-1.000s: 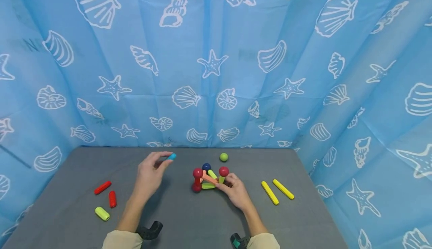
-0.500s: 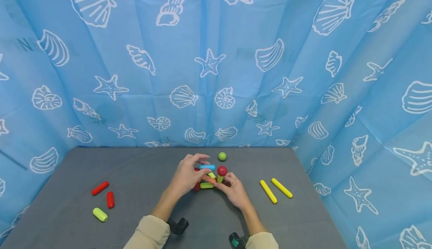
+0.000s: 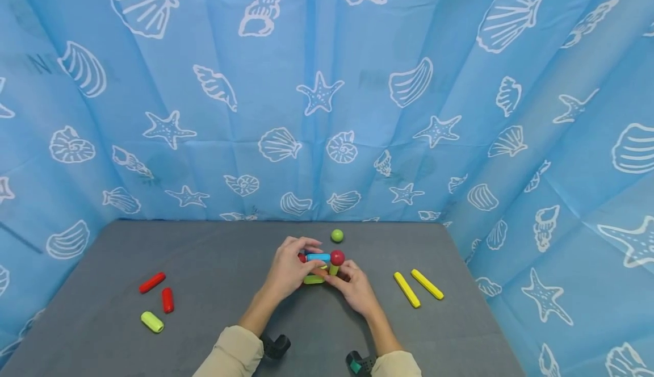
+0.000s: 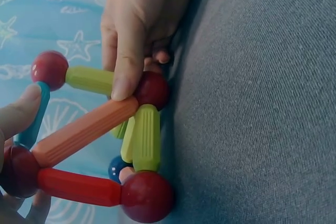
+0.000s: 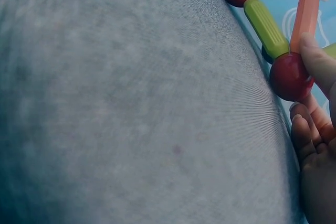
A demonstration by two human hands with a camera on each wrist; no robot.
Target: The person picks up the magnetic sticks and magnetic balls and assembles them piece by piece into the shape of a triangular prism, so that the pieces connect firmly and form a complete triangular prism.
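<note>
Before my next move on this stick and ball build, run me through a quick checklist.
1. Left hand pinching blue stick: ok.
2. Right hand steadying orange stick: ok, thumb near the lower right red ball.
3. Blue stick meeting the upper right red ball: ok, touching.
4. Blue stick secure if released: cannot tell.
5. Green ball attached: not ok, lies apart on the table.

We note a creased blue curtain (image 3: 319,138), printed with white shells and starfish, hanging behind and alongside a desk (image 3: 455,337) in grey woven cloth; light soft.
</note>
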